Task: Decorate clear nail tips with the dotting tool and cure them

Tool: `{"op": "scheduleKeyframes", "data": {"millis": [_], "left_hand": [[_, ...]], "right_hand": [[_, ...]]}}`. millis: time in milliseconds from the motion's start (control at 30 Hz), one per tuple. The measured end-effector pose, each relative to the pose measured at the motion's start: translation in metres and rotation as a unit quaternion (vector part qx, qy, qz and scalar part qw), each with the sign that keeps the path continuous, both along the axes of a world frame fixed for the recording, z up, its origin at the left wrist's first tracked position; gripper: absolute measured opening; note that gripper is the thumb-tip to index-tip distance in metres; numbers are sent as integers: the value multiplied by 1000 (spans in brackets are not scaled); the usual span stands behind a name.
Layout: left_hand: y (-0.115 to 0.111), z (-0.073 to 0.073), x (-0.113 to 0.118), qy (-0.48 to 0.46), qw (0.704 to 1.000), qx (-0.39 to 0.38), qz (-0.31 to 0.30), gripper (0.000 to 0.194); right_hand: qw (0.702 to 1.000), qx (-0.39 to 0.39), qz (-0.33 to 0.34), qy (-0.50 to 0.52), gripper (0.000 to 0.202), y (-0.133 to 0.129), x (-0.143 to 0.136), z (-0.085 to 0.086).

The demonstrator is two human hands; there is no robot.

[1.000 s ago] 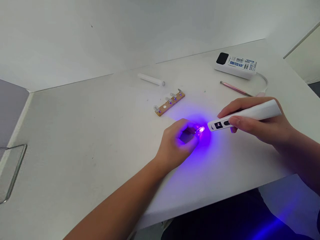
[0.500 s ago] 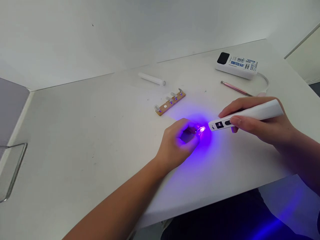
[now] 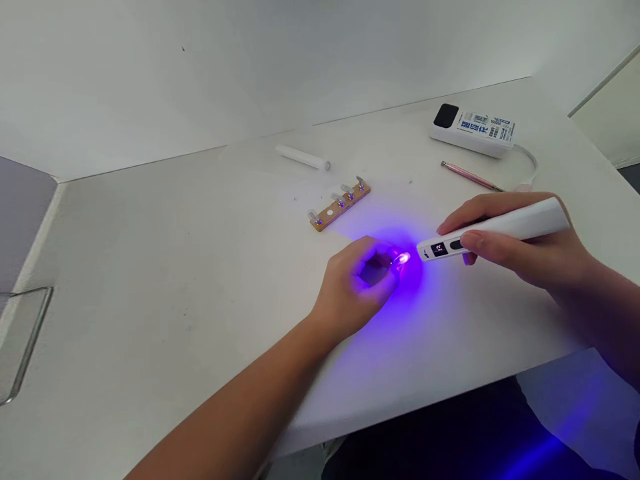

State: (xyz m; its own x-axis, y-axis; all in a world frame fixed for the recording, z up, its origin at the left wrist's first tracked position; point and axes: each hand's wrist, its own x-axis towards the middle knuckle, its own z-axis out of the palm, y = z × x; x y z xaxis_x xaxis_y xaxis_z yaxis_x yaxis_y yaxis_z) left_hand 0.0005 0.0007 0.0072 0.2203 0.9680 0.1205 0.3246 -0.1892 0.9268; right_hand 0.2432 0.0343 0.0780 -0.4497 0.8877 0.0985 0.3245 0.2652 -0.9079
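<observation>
My left hand [image 3: 354, 288] pinches a small false nail tip [image 3: 403, 259] between thumb and fingers; it glows bright violet. My right hand [image 3: 515, 237] is wrapped round a white handheld UV nail lamp [image 3: 520, 220], thumb by its dark button. The lamp's front end points at the nail tip, a small gap apart, and its little display is lit. Violet light spreads over my left fingers and the tabletop. Beyond my left hand lies a wooden nail tip stand [image 3: 345, 207] bearing several clear nail tips and one bare white dot.
A white pen-like tube [image 3: 303, 157] lies behind the stand. At the back right are a white power bank [image 3: 473, 131] with a cable [image 3: 531, 160] and a pink dotting tool [image 3: 471, 176]. A metal wire handle [image 3: 35, 340] is at the left; the table's front edge runs before my lap.
The lamp's display shows a different figure. Both hands, the lamp and the nail tip have stayed practically in place.
</observation>
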Motion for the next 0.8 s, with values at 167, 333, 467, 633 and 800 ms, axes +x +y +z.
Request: {"op": "scheduleKeyframes", "data": {"millis": [167,333,467,633,800], "left_hand": [[0,1,0,-2,1000,1,0,3],[0,2,0,-4,1000,3,-2,3],[0,2,0,-3,1000,7,1,3],[0,0,0,-4,1000,4,5,4],[-1,0,0,-6,1000,5,4,5]], "right_hand": [[1000,3,-1,-2,16,0,0,-1],[1000,8,2,8,10,0,-2,1],[1000,2,4,6,11,0,-2,1],[1000,2,-2,-2,10,0,-1,1],[1000,21,4,12,9,-1,-2,-1]]}}
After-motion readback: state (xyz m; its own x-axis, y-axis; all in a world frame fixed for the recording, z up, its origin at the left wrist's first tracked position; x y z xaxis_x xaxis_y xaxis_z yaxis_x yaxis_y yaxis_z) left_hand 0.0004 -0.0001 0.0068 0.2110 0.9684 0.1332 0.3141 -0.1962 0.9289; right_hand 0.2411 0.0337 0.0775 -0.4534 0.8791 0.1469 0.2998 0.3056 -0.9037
